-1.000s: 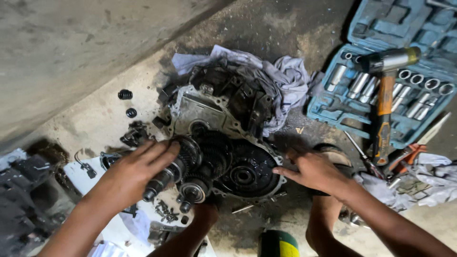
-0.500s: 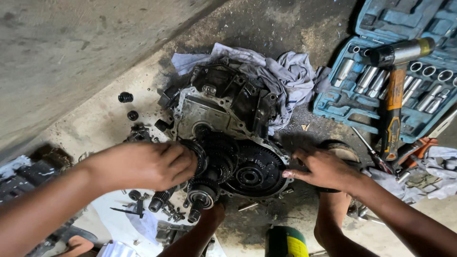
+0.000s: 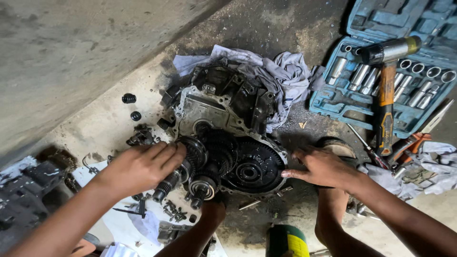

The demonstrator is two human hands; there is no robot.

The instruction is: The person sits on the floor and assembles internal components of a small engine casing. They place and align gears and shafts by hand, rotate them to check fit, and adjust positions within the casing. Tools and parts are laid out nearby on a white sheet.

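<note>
A greasy gearbox housing (image 3: 223, 107) lies open on the concrete floor, its gear shafts (image 3: 183, 178) and a large ring gear (image 3: 252, 169) exposed. My left hand (image 3: 143, 166) rests on top of the left gear shaft, fingers wrapped over its gears. My right hand (image 3: 321, 166) presses flat against the housing rim right of the ring gear, fingers spread, holding nothing. My legs show below the housing.
A blue socket set case (image 3: 381, 81) lies open at the right with a hammer (image 3: 388, 81) across it. Grey rags (image 3: 285, 76) sit behind the housing. Black rubber parts (image 3: 129, 99), loose bolts (image 3: 171, 212), a green-yellow can (image 3: 285, 240) and dark metal parts (image 3: 24, 190) lie around.
My left hand has shifted along the left gear shaft, settling over its gears. My right hand has stayed at the housing rim.
</note>
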